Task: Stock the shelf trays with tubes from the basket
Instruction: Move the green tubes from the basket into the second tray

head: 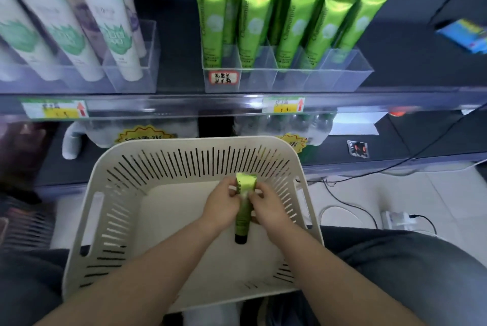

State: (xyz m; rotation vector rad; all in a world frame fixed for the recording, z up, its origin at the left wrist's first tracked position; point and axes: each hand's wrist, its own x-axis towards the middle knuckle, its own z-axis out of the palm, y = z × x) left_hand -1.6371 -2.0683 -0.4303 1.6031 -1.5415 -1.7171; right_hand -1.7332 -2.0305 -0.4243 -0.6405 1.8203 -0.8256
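Left hand (221, 204) and right hand (270, 207) both pinch one green tube (243, 216) low inside the white basket (205, 141); best keep its cap down; slide it upright into the clear shelf tray (287, 80) above.

On the shelf's front edge I read a left price label (54, 109) and a middle price label (286, 105), both yellow with a red arrow. A small dark packet (357, 148) lies toward the lower shelf's right end. A black cable (415, 158) crosses the floor's right side, near a white plug block (396, 220).
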